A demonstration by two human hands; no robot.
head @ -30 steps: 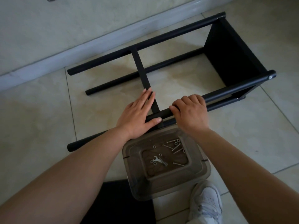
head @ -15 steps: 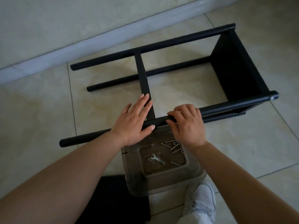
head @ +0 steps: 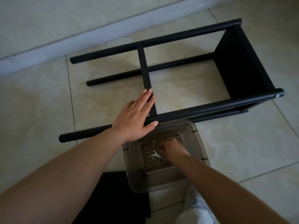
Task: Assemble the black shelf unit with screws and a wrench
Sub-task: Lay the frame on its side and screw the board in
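The black shelf frame (head: 202, 109) lies on its side on the tiled floor, four poles joined to a black end panel (head: 242, 62) at the right. A flat crossbar (head: 144, 70) spans the two upper poles. My left hand (head: 135, 118) rests flat where that crossbar meets the near pole, fingers straight, thumb on the pole. My right hand (head: 173, 147) is down in the clear plastic tray (head: 199, 143), fingertips bunched among loose screws (head: 175, 137) and washers beside a small silver wrench (head: 155, 154). What the fingers hold is hidden.
A loose black panel (head: 123, 194) lies on the floor under my left forearm. My leg in light jeans (head: 199, 209) is just below the tray. The skirting board and wall (head: 97, 34) run behind the frame.
My right hand has let go of the near pole and dropped into the tray among the hardware. My left hand stays flat on the crossbar joint.
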